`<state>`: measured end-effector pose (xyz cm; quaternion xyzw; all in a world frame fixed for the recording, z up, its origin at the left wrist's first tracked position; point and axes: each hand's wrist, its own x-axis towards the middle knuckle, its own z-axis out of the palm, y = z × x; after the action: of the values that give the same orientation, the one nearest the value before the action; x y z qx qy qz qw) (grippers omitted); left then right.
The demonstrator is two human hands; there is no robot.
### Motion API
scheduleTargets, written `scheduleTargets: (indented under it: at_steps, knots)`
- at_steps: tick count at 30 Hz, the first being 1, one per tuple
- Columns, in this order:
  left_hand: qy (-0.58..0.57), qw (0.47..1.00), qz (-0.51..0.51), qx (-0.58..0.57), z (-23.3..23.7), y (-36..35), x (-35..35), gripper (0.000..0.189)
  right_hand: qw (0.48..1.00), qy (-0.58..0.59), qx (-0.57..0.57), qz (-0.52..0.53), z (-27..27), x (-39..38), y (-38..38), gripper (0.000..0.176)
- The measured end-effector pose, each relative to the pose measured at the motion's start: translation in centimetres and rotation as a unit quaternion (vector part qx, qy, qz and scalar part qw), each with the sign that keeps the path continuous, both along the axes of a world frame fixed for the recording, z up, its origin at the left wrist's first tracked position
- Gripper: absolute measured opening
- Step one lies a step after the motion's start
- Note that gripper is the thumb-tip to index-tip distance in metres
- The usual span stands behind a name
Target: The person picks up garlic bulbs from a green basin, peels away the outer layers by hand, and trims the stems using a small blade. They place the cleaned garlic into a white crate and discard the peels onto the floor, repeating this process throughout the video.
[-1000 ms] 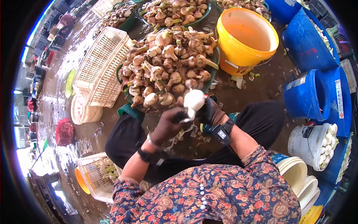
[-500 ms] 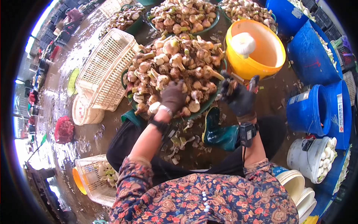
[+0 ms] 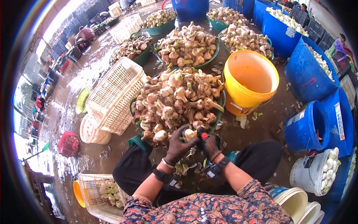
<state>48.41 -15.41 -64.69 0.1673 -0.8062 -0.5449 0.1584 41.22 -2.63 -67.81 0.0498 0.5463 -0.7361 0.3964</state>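
Note:
A green basin [image 3: 222, 100] heaped with garlic bulbs [image 3: 179, 93] stands in front of me. At its near edge my gloved left hand [image 3: 180, 146] has its thumb and fingers curved around a pale garlic bulb [image 3: 190, 134]. Close beside it, my gloved right hand [image 3: 209, 145] is closed on a small tool with a red and black handle [image 3: 203, 135]; the tool's working end is hard to make out. Beyond the basin at the right is a yellow bucket [image 3: 251, 78], whose visible inside holds no bulb.
White plastic crates [image 3: 113, 89] lie at the left, near a red net bag [image 3: 68, 144]. Blue tubs [image 3: 309, 80] and a white bucket of peeled garlic [image 3: 307, 171] line the right. More garlic basins [image 3: 188, 46] stand ahead. A person [image 3: 85, 34] sits far left.
Both hands have come together at the basin's near edge, the right moving left. The white bulb seen over the yellow bucket is gone from view. The camera view has tilted up.

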Motion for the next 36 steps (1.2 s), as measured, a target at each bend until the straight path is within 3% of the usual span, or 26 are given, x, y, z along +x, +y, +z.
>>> scheduleTargets:
  at_steps: [1, 2, 3, 4, 6, 7, 10, 12, 13, 14, 15, 18, 20, 22, 23, 24, 26, 28, 30, 31, 36]
  knots:
    - [-0.008, 0.993, -0.006, -0.119, 1.0, 0.6, 0.9, 0.058, 0.998, 0.059, 0.034, -0.013, 0.8, -0.2, 0.3, 0.032]
    - [-0.011, 0.993, -0.007, -0.118, 1.3, 0.9, 1.6, 0.058, 0.99, 0.118, 0.069, -0.026, 1.2, 0.0, 0.6, 0.028]
    - [-0.022, 0.99, -0.015, -0.141, 1.6, 1.0, 1.8, 0.058, 0.978, 0.192, 0.079, -0.032, 0.1, 0.3, 0.6, 0.038]
    - [-0.033, 0.986, -0.024, -0.162, 1.9, 1.1, 2.1, 0.059, 0.978, 0.191, 0.082, -0.032, 0.7, 0.4, 0.9, 0.038]
    - [-0.024, 0.976, -0.027, -0.214, 1.0, 0.9, 2.5, 0.058, 0.903, 0.366, 0.216, 0.065, 1.7, 0.3, 1.8, 0.044]
    - [-0.006, 0.971, -0.026, -0.238, 1.4, 1.0, 2.6, 0.057, 0.907, 0.382, 0.159, 0.075, 0.7, 0.1, 1.6, 0.046]
    - [-0.006, 0.963, -0.031, -0.267, 1.9, 0.8, 2.5, 0.056, 0.877, 0.412, 0.229, 0.09, 0.2, 0.7, 1.2, 0.036]
    - [-0.045, 0.962, -0.048, -0.264, 2.6, 0.5, 2.6, 0.053, 0.88, 0.431, 0.18, 0.088, -1.2, 0.5, 1.4, 0.031]
    - [-0.026, 0.984, -0.058, -0.166, 2.2, 0.2, 2.5, 0.051, 0.881, 0.428, 0.182, 0.087, -1.0, 0.4, 1.8, 0.031]
    - [-0.005, 0.995, -0.067, -0.068, 2.3, 0.0, 2.4, 0.049, 0.965, 0.236, 0.055, 0.098, -0.1, 0.2, 2.3, 0.028]
    - [-0.059, 0.978, -0.067, 0.186, 2.6, -0.4, 2.5, 0.043, 0.991, 0.03, -0.077, 0.103, 0.7, 0.1, 2.4, 0.024]
    - [-0.07, 0.961, -0.03, 0.265, 3.9, -0.3, 2.8, 0.043, 0.988, -0.068, -0.108, 0.083, 2.5, 0.4, 2.1, 0.021]
    - [-0.066, 0.961, -0.028, 0.267, 3.0, 0.0, 2.9, 0.043, 0.993, -0.045, -0.084, 0.073, 3.3, 0.4, 2.3, 0.026]
    - [-0.07, 0.991, -0.041, 0.102, 2.4, 0.6, 2.8, 0.047, 0.992, 0.074, 0.057, 0.085, 2.6, -0.1, 2.2, 0.034]
    - [-0.072, 0.991, -0.042, 0.105, 2.2, 0.8, 2.9, 0.047, 0.948, 0.279, 0.125, 0.084, 1.4, 0.0, 1.8, 0.04]
    - [-0.065, 0.997, -0.051, 0.009, 2.0, 0.9, 2.9, 0.048, 0.948, 0.278, 0.127, 0.085, 0.6, 0.2, 1.9, 0.04]
    - [-0.049, 0.98, -0.067, -0.183, 1.7, 0.8, 3.0, 0.049, 0.873, 0.419, 0.232, 0.095, 0.4, 0.6, 1.8, 0.04]
    - [-0.064, 0.987, -0.074, -0.129, 1.0, 0.3, 3.0, 0.05, 0.868, 0.426, 0.232, 0.102, 0.1, 0.7, 1.7, 0.038]
    - [-0.099, 0.991, -0.091, 0.008, 0.0, -0.3, 3.0, 0.05, 0.859, 0.441, 0.235, 0.112, -0.3, 0.8, 1.6, 0.035]
    - [-0.099, 0.991, -0.089, 0.008, 0.5, -0.3, 3.0, 0.05, 0.859, 0.441, 0.234, 0.113, -0.1, 0.8, 1.6, 0.035]
    - [-0.166, 0.952, -0.079, 0.244, 2.4, -1.4, 3.5, 0.039, 0.869, 0.435, 0.17, 0.161, -0.5, 0.8, 1.7, 0.031]
